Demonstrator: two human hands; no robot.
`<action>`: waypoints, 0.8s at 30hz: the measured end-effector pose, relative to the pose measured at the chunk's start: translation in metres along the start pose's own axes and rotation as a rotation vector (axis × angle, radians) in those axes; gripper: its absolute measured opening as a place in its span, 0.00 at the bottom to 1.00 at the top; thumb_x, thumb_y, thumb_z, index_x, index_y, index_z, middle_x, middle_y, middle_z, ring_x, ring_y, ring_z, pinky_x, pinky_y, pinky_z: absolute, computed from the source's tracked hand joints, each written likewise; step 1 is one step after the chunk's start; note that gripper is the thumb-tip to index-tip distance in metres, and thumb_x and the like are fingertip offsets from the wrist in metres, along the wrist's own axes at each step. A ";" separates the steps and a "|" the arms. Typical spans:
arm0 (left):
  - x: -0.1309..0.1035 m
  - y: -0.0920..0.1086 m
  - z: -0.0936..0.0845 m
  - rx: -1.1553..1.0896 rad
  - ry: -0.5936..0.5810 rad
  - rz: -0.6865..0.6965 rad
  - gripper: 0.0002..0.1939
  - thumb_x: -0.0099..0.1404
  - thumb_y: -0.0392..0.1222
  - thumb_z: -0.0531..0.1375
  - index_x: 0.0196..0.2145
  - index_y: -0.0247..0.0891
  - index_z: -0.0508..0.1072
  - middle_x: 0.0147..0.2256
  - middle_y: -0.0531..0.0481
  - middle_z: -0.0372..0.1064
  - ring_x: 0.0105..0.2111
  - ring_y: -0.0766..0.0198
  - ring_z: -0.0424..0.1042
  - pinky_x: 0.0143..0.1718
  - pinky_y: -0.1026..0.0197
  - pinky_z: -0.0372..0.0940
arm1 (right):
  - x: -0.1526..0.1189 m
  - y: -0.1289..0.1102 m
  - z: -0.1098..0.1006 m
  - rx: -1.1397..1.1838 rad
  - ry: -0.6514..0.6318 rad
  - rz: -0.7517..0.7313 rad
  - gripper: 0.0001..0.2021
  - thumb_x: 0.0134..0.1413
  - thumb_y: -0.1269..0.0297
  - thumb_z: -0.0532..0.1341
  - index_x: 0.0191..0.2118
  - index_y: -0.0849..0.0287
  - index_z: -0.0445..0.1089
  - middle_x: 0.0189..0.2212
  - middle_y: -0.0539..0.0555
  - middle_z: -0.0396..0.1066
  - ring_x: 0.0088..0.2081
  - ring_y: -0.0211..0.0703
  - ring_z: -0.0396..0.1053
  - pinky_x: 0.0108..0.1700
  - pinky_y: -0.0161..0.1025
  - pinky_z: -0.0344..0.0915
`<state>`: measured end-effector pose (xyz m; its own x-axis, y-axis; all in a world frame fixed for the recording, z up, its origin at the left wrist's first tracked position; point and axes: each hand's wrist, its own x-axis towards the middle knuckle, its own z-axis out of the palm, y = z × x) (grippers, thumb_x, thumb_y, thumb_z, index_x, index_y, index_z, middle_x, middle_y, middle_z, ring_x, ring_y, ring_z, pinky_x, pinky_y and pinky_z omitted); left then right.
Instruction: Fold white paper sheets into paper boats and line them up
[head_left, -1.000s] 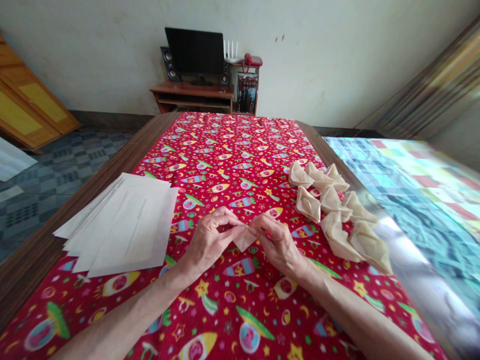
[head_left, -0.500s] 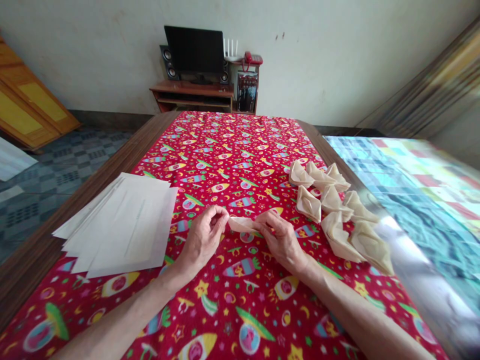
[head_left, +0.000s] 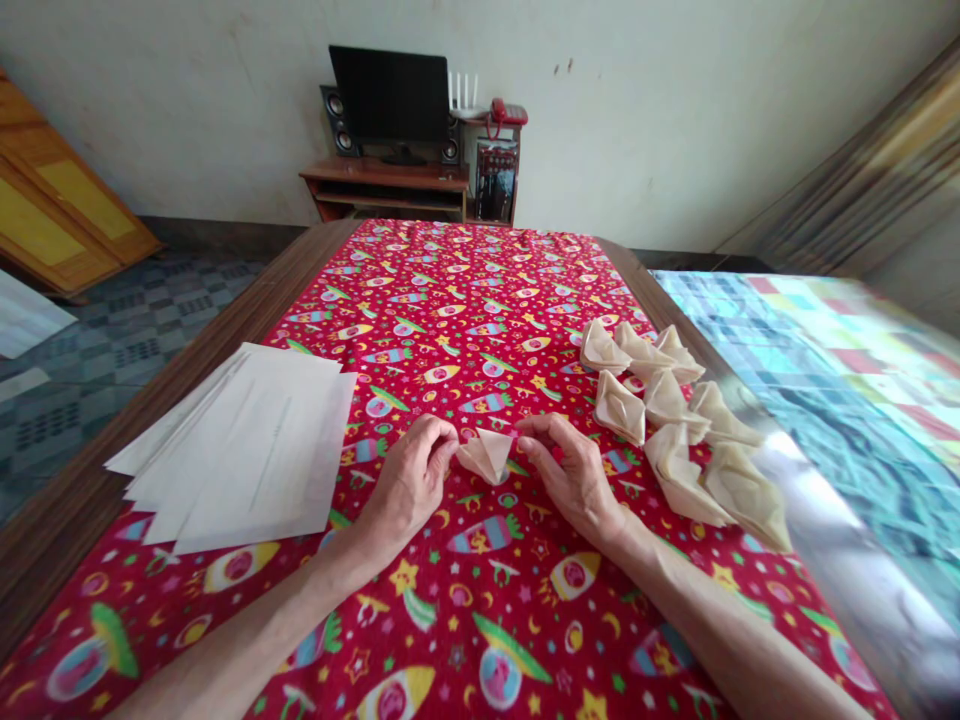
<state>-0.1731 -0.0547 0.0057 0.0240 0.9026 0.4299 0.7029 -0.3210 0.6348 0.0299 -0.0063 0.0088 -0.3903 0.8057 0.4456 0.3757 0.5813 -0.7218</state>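
A small folded paper boat (head_left: 486, 456), cream-white with a raised triangular point, is between my hands just above or on the red cloth. My left hand (head_left: 414, 468) pinches its left corner between thumb and index finger. Just off its right corner is my right hand (head_left: 568, 465), thumb and index finger parted with nothing visible between them. To the right of that hand, several finished-looking paper boats (head_left: 621, 405) of the same pale paper sit in a group. Left of my left hand lies a fanned stack of paper sheets (head_left: 247, 450) with faint print on the top one.
The table is covered by a red patterned cloth (head_left: 450, 330) with dark wooden edges (head_left: 247, 310). A bed with a blue patchwork cover (head_left: 817, 370) adjoins on the right. Beyond stand a desk with a monitor (head_left: 390, 100) and a red telephone (head_left: 506, 113).
My right hand has let go of the paper boat and drawn slightly right. The paper has turned from a flat strip to a shape with its point up. My left hand stays on it.
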 end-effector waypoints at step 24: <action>-0.003 0.010 0.002 0.054 -0.058 0.118 0.08 0.68 0.33 0.47 0.34 0.39 0.62 0.32 0.50 0.61 0.33 0.64 0.66 0.35 0.64 0.62 | 0.005 -0.009 0.008 0.171 -0.056 0.045 0.08 0.57 0.62 0.60 0.28 0.57 0.71 0.27 0.51 0.68 0.31 0.39 0.66 0.35 0.36 0.63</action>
<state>-0.1647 -0.0603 0.0088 0.1488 0.8749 0.4609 0.7302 -0.4115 0.5454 0.0179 -0.0088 0.0133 -0.4244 0.8202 0.3837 0.2478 0.5128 -0.8220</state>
